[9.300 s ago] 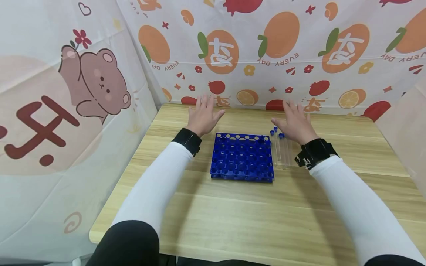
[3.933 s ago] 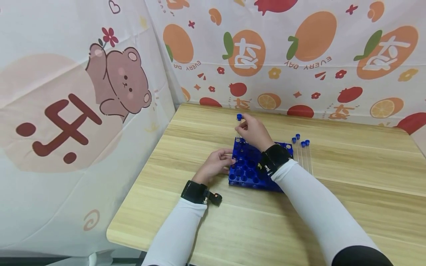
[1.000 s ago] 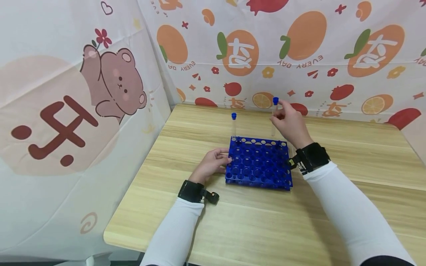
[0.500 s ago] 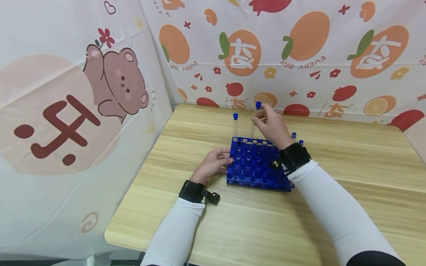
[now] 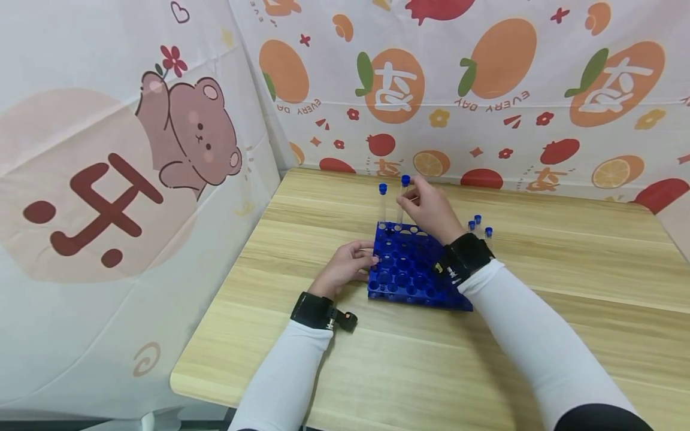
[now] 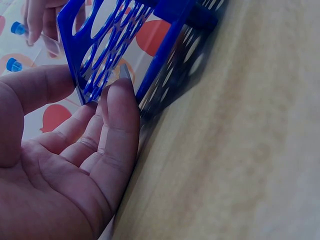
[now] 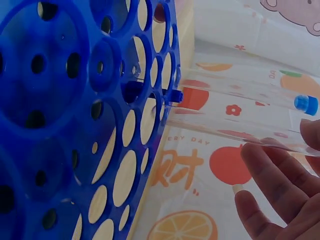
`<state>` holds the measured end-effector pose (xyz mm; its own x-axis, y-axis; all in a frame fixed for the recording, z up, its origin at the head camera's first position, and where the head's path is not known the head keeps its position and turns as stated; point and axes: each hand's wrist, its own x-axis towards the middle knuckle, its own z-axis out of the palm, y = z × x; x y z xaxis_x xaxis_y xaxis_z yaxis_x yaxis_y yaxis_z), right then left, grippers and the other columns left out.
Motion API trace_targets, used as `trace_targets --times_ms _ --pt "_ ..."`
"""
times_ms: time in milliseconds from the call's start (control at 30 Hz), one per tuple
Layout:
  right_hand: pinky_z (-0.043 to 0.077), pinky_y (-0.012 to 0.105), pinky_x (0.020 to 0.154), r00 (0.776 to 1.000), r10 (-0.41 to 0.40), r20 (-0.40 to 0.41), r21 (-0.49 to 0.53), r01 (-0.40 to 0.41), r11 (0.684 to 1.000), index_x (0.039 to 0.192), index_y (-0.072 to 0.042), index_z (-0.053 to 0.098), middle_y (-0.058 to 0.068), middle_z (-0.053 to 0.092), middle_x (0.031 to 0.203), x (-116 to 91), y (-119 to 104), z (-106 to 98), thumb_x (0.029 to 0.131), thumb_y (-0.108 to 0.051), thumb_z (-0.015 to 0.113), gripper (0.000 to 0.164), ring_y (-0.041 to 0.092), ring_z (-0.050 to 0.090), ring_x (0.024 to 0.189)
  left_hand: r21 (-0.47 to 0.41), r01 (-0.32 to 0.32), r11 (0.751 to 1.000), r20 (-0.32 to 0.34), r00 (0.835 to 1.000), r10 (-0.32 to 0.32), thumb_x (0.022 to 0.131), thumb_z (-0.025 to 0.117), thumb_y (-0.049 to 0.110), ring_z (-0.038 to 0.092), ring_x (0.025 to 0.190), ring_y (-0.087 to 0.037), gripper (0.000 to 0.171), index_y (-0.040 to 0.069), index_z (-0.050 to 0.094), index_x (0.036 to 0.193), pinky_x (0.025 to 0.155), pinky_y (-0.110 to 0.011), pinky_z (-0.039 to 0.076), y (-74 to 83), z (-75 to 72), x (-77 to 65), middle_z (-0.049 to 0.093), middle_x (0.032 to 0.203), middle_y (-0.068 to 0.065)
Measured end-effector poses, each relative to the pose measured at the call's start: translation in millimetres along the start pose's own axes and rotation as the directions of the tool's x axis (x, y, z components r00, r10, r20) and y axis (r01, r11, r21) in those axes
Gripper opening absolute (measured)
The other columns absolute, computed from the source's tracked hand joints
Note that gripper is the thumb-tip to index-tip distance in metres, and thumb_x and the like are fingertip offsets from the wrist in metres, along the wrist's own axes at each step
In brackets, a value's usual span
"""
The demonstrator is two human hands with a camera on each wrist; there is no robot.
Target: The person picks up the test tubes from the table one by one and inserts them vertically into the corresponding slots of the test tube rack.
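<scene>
A blue test tube rack [image 5: 401,263] with rows of round holes stands on the table. My left hand [image 5: 345,267] holds its left edge; in the left wrist view the thumb [image 6: 45,87] lies against the upper plate with the fingers curled below. With thumb and fingertips, my right hand [image 5: 431,209] pinches a clear test tube [image 5: 401,209] near its blue cap, upright at the rack's back row. The right wrist view has this tube's lower end [image 7: 185,120] at a hole. To its left, another capped test tube [image 5: 382,206] stands in the back corner hole.
Several more blue-capped tubes [image 5: 488,232] are at the rack's right side, partly hidden behind my right wrist. The wooden table [image 5: 399,371] ends at a printed cloth [image 5: 334,78] at the back and another at the left.
My right hand has picked up a second tube from the right side and carried it left and down to the back row. The first tube was placed earlier. My left hand stays on the rack.
</scene>
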<state>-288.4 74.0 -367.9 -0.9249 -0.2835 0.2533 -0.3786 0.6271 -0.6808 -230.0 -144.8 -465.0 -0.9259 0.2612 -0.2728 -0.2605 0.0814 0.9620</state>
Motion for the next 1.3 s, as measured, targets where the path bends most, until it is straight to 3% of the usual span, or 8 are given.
trace_targets --times_ms 400,867,967,1100,1300 --pt "0.058 0.044 0.088 0.995 0.058 0.077 0.009 -0.059 0.998 0.123 -0.008 0.053 0.012 0.069 0.111 2 1 10 0.097 -0.021 0.061 0.030 0.028 0.067 0.101 -0.001 -0.006 1.000 0.004 1.000 0.006 0.092 0.065 0.010 0.066 0.088 -0.017 0.043 0.008 0.056 0.134 0.069 -0.032 0.060 1.4 0.9 -0.6 0.068 0.113 -0.014" --pt "0.058 0.043 0.088 0.992 0.090 0.094 0.007 -0.091 0.996 0.115 -0.012 0.052 0.010 0.068 0.109 3 6 16 0.097 -0.021 0.062 0.022 0.026 0.066 0.099 -0.002 -0.007 1.000 0.010 1.000 0.007 0.092 0.065 0.010 0.066 0.089 -0.017 0.043 0.008 0.056 0.134 0.070 -0.033 0.060 0.3 0.8 1.1 0.068 0.112 -0.014" --pt "0.058 0.043 0.087 0.990 0.095 0.107 0.012 -0.097 0.995 0.120 -0.011 0.052 0.010 0.068 0.109 3 7 16 0.097 -0.024 0.062 0.028 0.025 0.067 0.099 -0.005 -0.011 1.000 0.010 1.000 0.011 0.092 0.065 0.010 0.066 0.089 -0.017 0.043 0.009 0.056 0.134 0.071 -0.033 0.060 -0.4 0.6 1.5 0.068 0.112 -0.014" --pt "0.057 0.044 0.087 0.986 0.108 0.126 0.028 -0.112 0.993 0.138 -0.011 0.046 0.010 0.068 0.113 0 10 10 0.098 -0.032 0.061 0.048 0.026 0.066 0.103 -0.009 -0.011 1.000 0.006 1.000 0.011 0.092 0.065 0.010 0.066 0.089 -0.017 0.043 0.009 0.056 0.134 0.071 -0.033 0.060 -0.8 1.0 1.6 0.068 0.112 -0.013" --pt "0.055 0.048 0.086 0.984 0.141 0.107 -0.012 -0.141 0.990 0.146 -0.014 0.042 0.013 0.066 0.118 -16 37 -21 0.098 -0.047 0.055 0.060 0.030 0.063 0.106 0.002 -0.008 1.000 0.002 1.000 0.008 0.092 0.065 0.009 0.066 0.089 -0.018 0.044 0.009 0.055 0.135 0.072 -0.034 0.060 -1.2 0.3 1.2 0.068 0.112 -0.014"
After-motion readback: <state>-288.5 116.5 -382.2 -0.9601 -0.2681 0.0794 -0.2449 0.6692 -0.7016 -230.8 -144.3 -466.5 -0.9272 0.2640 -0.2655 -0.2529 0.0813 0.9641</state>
